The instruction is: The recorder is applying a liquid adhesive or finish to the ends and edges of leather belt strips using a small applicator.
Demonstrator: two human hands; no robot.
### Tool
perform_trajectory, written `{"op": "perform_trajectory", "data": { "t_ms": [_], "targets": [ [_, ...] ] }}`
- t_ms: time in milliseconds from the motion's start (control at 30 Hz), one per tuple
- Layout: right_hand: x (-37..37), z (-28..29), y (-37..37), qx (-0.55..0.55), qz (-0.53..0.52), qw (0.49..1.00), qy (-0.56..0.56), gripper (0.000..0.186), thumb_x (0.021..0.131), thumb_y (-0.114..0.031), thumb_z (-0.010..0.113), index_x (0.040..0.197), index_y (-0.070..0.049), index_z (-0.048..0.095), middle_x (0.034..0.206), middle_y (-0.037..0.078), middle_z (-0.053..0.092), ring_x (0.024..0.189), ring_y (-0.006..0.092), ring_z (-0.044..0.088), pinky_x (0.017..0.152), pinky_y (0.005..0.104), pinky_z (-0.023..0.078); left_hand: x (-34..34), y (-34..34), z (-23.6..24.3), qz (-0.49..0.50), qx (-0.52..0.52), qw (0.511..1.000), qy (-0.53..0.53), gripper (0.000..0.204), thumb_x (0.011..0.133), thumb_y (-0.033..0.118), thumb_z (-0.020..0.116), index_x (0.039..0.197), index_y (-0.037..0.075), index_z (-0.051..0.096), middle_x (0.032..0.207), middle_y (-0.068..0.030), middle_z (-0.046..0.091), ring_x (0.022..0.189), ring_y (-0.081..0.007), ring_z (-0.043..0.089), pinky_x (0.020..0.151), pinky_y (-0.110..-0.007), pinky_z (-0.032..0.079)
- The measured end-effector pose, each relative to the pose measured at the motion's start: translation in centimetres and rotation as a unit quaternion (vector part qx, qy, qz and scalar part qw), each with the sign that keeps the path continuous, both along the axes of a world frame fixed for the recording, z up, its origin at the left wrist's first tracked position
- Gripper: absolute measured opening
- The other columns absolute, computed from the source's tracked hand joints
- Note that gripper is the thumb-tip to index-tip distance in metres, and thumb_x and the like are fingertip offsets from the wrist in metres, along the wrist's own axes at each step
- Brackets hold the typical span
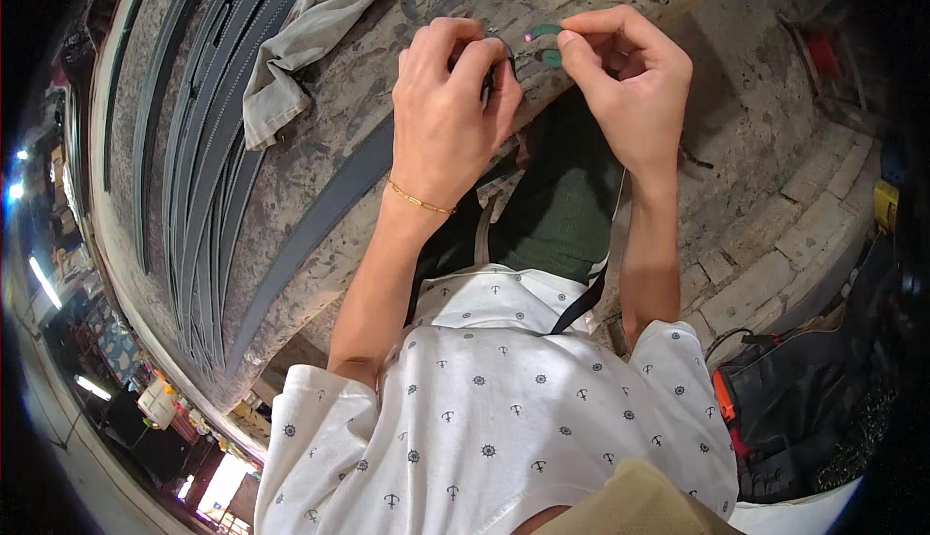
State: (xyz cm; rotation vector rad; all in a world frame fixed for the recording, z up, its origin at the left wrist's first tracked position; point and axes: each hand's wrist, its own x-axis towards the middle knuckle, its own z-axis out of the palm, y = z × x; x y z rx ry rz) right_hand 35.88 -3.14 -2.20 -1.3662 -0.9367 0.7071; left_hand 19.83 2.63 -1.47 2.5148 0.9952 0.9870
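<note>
My left hand [450,109] and my right hand [630,80] meet over the edge of a worn, paint-stained workbench [407,80]. Between the fingertips of both hands I pinch a small green tool [547,41] with a pink tip, and a thin dark wire or loop [506,51] curls by my left fingers. The left wrist wears a thin gold bracelet [418,201]. What the tool's tip touches is hidden by my fingers.
Several long grey strips [208,128] lie side by side along the bench on the left, one more [320,220] nearer me. A crumpled beige rag [305,31] rests on them. A dark bag [804,409] with an orange part sits on the brick floor at right.
</note>
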Motion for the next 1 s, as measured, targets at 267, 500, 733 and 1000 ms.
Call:
{"op": "perform_trajectory", "data": {
  "t_ms": [267,500,733,1000],
  "targets": [
    [-0.5,0.2,0.0,-0.024,0.025,0.998,-0.058,0.009,0.081,-0.005,0.073,0.089,-0.001,0.072,0.070,-0.001,0.068,0.062,0.0029,0.056,0.058,0.0205,0.045,-0.5,0.0,-0.1,0.014,-0.028,0.999,-0.009,0.015,0.077,0.002,0.074,0.090,0.000,0.069,0.097,-0.0115,0.064,0.082,-0.0273,0.067,0.074,-0.034,0.053],
    [-0.6,0.4,0.1,-0.028,0.027,0.992,-0.117,0.010,0.080,-0.005,0.074,0.090,-0.002,0.073,0.072,0.002,0.070,0.062,0.0047,0.059,0.059,0.0215,0.047,-1.3,-0.2,0.9,0.014,-0.070,0.997,-0.017,0.010,0.080,0.001,0.072,0.089,-0.001,0.070,0.095,-0.0108,0.067,0.083,-0.0268,0.068,0.076,-0.033,0.054],
    [-0.6,0.5,-0.2,-0.045,0.046,0.993,-0.101,0.006,0.085,-0.002,0.073,0.091,-0.001,0.073,0.075,-0.006,0.061,0.067,0.0024,0.046,0.061,0.0186,0.038,-1.7,-0.6,1.2,0.014,-0.092,0.995,-0.034,0.009,0.081,0.001,0.072,0.090,-0.001,0.071,0.098,-0.0100,0.068,0.086,-0.0255,0.069,0.080,-0.032,0.054],
    [-0.4,0.3,0.0,-0.021,0.043,0.990,-0.129,0.010,0.081,-0.005,0.073,0.090,-0.002,0.074,0.074,0.002,0.070,0.062,0.0053,0.058,0.058,0.0222,0.047,-2.0,-1.1,1.4,0.030,-0.112,0.991,-0.062,0.009,0.081,0.001,0.072,0.090,-0.001,0.071,0.098,-0.0088,0.070,0.086,-0.0231,0.070,0.080,-0.030,0.054]
  ]
}}
